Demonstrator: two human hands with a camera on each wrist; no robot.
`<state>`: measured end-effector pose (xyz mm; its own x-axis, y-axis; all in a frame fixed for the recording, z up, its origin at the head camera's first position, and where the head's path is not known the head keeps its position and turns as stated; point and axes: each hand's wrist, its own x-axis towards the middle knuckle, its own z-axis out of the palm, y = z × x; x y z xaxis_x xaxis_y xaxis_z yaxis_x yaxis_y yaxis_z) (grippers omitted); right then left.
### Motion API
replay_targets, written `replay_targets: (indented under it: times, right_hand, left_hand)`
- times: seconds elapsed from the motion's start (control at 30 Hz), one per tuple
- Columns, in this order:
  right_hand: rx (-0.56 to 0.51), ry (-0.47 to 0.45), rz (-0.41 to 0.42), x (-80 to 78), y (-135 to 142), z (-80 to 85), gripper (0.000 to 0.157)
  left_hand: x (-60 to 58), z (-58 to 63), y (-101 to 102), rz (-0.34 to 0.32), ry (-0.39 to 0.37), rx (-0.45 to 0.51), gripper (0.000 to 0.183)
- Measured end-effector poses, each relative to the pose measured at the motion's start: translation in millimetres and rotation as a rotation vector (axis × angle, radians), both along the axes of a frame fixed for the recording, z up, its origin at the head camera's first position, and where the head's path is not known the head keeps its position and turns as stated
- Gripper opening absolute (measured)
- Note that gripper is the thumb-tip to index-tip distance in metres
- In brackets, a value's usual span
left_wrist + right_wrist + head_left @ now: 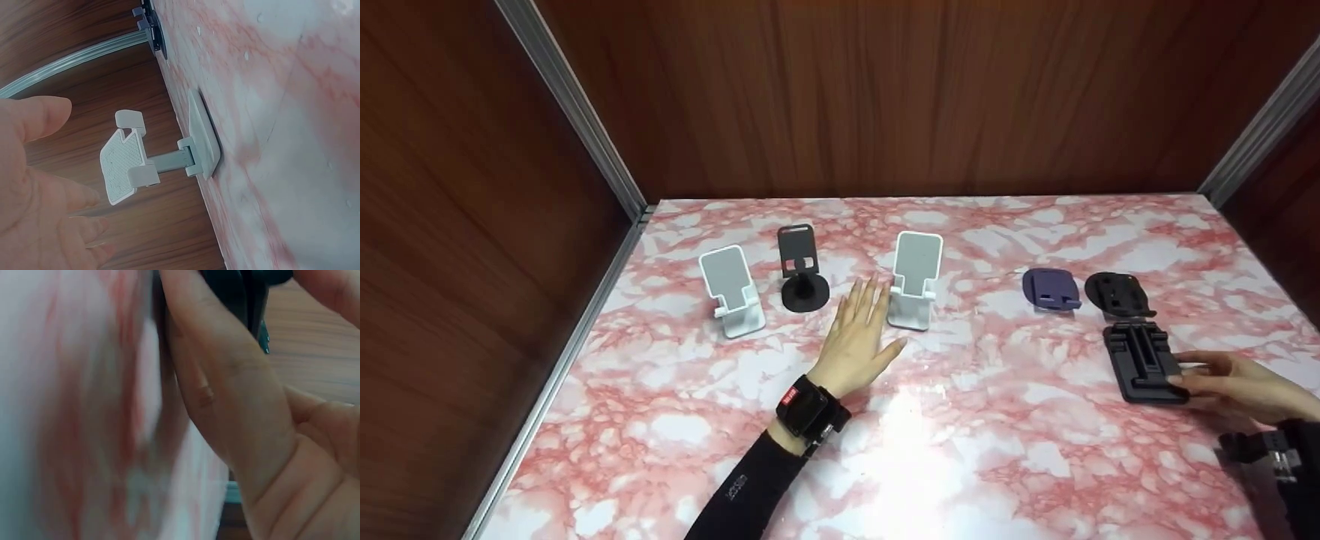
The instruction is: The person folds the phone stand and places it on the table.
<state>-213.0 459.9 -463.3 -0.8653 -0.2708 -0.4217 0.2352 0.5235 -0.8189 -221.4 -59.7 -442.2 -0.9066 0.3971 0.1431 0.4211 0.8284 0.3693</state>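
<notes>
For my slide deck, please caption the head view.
Right hand grips a folded black stand; left hand, fingers straight, near an upright white stand.

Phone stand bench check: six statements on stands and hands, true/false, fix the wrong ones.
1. The right hand grips a folded black phone stand. True.
2. The left hand is clenched in a fist. False: its fingers are extended and hold nothing.
3. In the head view, the black round-based phone stand is between the left white phone stand and the right white phone stand. True.
4. The purple phone stand is raised upright. False: it is folded down.
5. Both white stands are unfolded. True.
6. The tabletop is plain black. False: it is red-and-white marbled.
</notes>
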Motion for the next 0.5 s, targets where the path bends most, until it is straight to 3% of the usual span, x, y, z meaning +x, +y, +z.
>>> replay_targets:
  times: [0.07,0.2,0.5]
  right_hand:
    - [0.148,0.05,0.008,1.6,-3,3.3,0.077]
    - [0.338,0.12,0.01,3.4,-5,8.9,0.072]
    - [0.359,0.109,0.008,-1.2,-5,18.4,0.063]
  left_hand:
    - [0.0,0.3,0,-0.001,-0.003,-0.002,0.082]
    - [-0.4,-0.6,0,-0.003,-0.005,0.003,0.081]
    - [-0.6,-1.0,0,-0.005,-0.012,-0.002,0.081]
